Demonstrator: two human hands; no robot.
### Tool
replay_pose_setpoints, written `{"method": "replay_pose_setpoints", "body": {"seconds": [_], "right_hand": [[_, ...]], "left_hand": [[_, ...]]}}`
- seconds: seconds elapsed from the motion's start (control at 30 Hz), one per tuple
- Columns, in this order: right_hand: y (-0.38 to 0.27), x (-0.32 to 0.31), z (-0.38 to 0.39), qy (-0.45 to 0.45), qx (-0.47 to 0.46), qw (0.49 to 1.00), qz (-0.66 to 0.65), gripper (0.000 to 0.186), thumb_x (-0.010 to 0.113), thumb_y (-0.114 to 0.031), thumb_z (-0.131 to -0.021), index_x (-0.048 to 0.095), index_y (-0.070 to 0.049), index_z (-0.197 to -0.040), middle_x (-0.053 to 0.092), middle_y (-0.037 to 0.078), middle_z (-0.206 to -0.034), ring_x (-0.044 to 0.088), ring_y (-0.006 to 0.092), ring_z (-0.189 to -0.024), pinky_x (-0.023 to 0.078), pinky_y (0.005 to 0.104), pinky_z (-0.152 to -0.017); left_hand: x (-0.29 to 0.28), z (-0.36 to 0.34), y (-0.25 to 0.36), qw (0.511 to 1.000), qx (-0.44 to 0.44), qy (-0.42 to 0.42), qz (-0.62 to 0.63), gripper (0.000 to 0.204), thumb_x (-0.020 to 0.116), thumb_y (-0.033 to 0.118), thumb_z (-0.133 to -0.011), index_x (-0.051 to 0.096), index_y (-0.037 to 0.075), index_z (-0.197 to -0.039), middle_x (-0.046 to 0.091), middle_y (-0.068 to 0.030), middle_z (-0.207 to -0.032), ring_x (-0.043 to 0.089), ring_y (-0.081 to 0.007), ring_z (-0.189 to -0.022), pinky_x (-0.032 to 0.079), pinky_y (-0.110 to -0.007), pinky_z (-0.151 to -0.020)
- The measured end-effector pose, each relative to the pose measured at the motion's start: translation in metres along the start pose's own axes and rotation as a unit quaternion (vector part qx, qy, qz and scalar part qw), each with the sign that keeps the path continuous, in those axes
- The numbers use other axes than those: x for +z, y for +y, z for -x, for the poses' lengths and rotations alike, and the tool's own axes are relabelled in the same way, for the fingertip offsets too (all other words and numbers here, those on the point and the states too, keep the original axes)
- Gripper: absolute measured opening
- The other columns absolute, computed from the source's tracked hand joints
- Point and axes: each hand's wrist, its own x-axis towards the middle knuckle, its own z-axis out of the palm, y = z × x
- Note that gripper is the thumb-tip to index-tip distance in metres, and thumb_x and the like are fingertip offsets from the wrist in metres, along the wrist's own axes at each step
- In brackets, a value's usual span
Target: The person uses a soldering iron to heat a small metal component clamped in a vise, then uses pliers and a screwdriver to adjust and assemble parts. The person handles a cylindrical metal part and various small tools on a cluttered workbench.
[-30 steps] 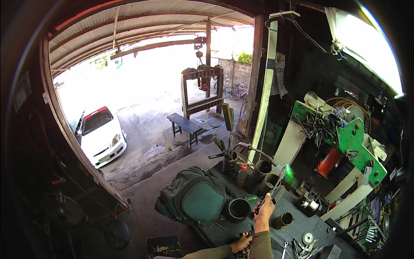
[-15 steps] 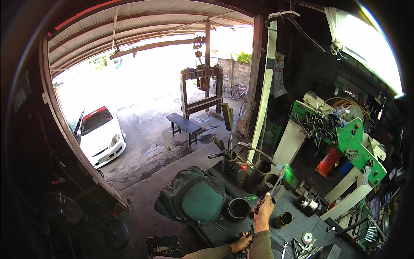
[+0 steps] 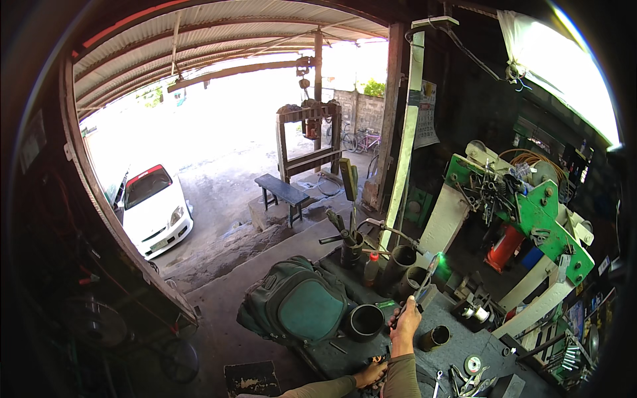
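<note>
My right hand (image 3: 407, 321) is wrapped round the dark handle of a torch-like tool (image 3: 423, 287). The tool's thin metal neck points away from me, ending near a pale glow with a green flare. Lower and to the left, my left hand (image 3: 369, 375) is closed on a dark object with an orange part; its kind is mostly hidden. A short metal cylinder (image 3: 435, 339) stands just right of my right hand. To the left is a wider dark cylinder (image 3: 365, 323). Past the right hand, two more open cylinders stand beside a red-capped bottle (image 3: 371, 269).
A green-grey backpack (image 3: 308, 306) lies on the dark workbench (image 3: 398, 365), left of the cylinders. Pliers (image 3: 472, 383) and other hand tools lie at the near right. A green and white metal frame (image 3: 547, 219) rises at the right. Outside are a bench (image 3: 282, 190) and a white car (image 3: 156, 209).
The green flare at the tool's far end looks smaller. Both hands keep nearly the same place and grip.
</note>
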Motion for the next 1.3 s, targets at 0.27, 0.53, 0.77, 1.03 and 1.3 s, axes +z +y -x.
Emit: {"method": "replay_pose_setpoints", "body": {"seconds": [0.27, 0.53, 0.77, 1.03, 1.3], "right_hand": [[0.001, -0.002, -0.002, 0.000, -0.007, 1.000, 0.003, 0.042, 0.058, -0.046, -0.104, 0.057, -0.005, -0.094, 0.051, 0.004, -0.060, 0.044, 0.0163, -0.040, 0.036, 0.0322, -0.036], [-0.006, 0.003, 0.007, -0.001, -0.005, 1.000, 0.010, 0.040, 0.055, -0.042, -0.107, 0.056, -0.006, -0.089, 0.050, 0.003, -0.061, 0.045, 0.0153, -0.041, 0.035, 0.0313, -0.038], [-0.001, 0.001, 0.001, -0.004, -0.008, 1.000, 0.017, 0.043, 0.057, -0.046, -0.105, 0.056, -0.005, -0.094, 0.051, 0.004, -0.061, 0.045, 0.0173, -0.039, 0.035, 0.0328, -0.035], [0.000, -0.002, -0.001, -0.006, -0.008, 1.000, 0.010, 0.043, 0.057, -0.046, -0.105, 0.056, -0.005, -0.093, 0.051, 0.004, -0.061, 0.044, 0.0168, -0.039, 0.036, 0.0325, -0.035], [-0.007, 0.007, 0.010, -0.003, -0.002, 1.000, 0.010, 0.041, 0.056, -0.043, -0.107, 0.056, -0.006, -0.088, 0.049, 0.003, -0.061, 0.044, 0.0149, -0.041, 0.035, 0.0315, -0.038]], "left_hand": [[0.000, 0.002, 0.001, 1.000, 0.003, 0.010, -0.014, 0.043, 0.044, 0.047, -0.110, 0.058, 0.010, -0.094, 0.058, -0.0021, -0.067, 0.052, -0.0124, -0.050, 0.041, -0.029, -0.042], [-0.009, -0.004, -0.003, 1.000, -0.012, -0.017, -0.004, 0.041, 0.046, 0.049, -0.110, 0.056, 0.011, -0.099, 0.061, -0.0040, -0.070, 0.055, -0.0131, -0.053, 0.043, -0.029, -0.044], [-0.009, -0.005, -0.003, 1.000, -0.017, -0.010, -0.003, 0.040, 0.047, 0.049, -0.109, 0.056, 0.010, -0.106, 0.064, -0.0062, -0.074, 0.056, -0.0137, -0.054, 0.044, -0.030, -0.044], [-0.006, -0.006, -0.002, 1.000, -0.027, -0.008, -0.001, 0.042, 0.046, 0.049, -0.110, 0.057, 0.010, -0.102, 0.064, -0.0057, -0.072, 0.055, -0.0126, -0.052, 0.044, -0.030, -0.044], [-0.007, 0.001, 0.002, 1.000, -0.020, -0.007, -0.009, 0.045, 0.043, 0.049, -0.111, 0.057, 0.009, -0.095, 0.062, -0.0037, -0.070, 0.053, -0.0117, -0.052, 0.042, -0.029, -0.044]]}}
